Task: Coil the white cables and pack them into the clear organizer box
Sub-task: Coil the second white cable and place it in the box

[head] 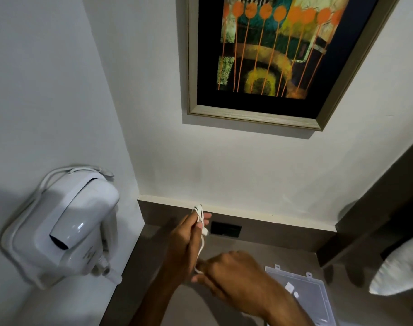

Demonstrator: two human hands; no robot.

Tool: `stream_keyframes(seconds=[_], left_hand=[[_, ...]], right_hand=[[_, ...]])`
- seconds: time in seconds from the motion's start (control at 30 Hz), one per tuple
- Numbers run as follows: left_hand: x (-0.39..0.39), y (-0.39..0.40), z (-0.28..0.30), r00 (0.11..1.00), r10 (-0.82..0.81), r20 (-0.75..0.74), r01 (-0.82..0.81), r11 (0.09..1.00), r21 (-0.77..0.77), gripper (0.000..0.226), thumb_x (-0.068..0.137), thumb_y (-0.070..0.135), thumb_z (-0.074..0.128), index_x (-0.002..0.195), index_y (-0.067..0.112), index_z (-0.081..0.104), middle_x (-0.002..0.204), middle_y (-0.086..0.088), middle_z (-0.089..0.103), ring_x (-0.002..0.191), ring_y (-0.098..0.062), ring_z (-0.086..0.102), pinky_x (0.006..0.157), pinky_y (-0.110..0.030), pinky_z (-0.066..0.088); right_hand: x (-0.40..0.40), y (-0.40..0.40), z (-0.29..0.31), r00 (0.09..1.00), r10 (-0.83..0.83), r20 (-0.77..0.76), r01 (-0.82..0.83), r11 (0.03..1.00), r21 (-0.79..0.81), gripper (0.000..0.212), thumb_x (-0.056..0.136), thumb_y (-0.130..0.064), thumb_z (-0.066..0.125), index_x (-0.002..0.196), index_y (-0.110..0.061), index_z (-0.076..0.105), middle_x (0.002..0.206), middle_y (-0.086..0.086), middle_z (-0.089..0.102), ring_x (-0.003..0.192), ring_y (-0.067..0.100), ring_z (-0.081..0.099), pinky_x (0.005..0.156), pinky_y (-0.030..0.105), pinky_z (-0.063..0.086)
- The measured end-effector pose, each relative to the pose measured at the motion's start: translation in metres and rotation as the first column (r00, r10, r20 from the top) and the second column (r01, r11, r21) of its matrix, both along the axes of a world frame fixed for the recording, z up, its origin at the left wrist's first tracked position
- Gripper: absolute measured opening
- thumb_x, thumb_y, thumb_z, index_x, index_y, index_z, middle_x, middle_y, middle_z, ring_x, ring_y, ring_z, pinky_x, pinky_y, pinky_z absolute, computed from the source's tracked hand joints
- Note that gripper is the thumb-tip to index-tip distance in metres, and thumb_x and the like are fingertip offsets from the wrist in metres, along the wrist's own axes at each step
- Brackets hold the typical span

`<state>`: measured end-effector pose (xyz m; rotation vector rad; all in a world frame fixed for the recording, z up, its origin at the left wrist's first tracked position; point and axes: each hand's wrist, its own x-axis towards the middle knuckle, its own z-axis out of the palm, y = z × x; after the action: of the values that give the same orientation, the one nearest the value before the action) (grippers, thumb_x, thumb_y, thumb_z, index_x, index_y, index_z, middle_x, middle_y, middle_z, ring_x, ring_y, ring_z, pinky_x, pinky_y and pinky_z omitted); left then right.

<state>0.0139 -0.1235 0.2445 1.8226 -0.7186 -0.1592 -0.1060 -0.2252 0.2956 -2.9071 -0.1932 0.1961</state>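
My left hand [185, 243] is raised over the grey counter and grips a white cable [199, 214] looped around its fingertips. A connector end of the cable dangles beside the fingers. The cable runs down to my right hand [231, 272], which pinches its lower part just below the left hand. The clear organizer box [306, 292] lies flat on the counter to the right of my right hand, with small white items visible inside. My right forearm hides part of the box.
A grey counter [153, 243] runs along the wall, with a black socket plate [226, 228] at its back. A white wall-mounted hair dryer [69, 229] hangs at the left. A framed painting [271, 55] is above. A white pillow [398, 271] lies at the right.
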Motion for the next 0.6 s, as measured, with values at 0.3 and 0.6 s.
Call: stream_keyframes(seconds=[0.3,0.6], left_hand=[[0.008,0.012,0.000,0.969,-0.123,-0.215,0.120,0.992,-0.028,0.032,0.103,0.006,0.054,0.115,0.029,0.072,0.105,0.017,0.078,0.099,-0.001,0.073,0.080,-0.013,0.056],[-0.019,0.018,0.034,0.845,-0.448,-0.291,0.442,0.892,-0.092,0.033,0.100,0.042,0.047,0.111,0.029,0.075,0.094,0.006,0.078,0.088,-0.007,0.072,0.079,-0.014,0.055]], right_hand=[[0.003,-0.026,0.019,0.912,-0.104,0.396,0.021,0.978,0.209,0.026,0.113,-0.050,0.038,0.104,-0.038,0.059,0.093,-0.014,0.065,0.083,0.002,0.064,0.075,0.018,0.049],[0.041,-0.078,0.008,0.846,-0.424,0.324,0.055,0.673,0.737,0.007,0.100,-0.026,0.071,0.094,-0.026,0.073,0.093,-0.006,0.075,0.082,0.017,0.076,0.068,0.029,0.057]])
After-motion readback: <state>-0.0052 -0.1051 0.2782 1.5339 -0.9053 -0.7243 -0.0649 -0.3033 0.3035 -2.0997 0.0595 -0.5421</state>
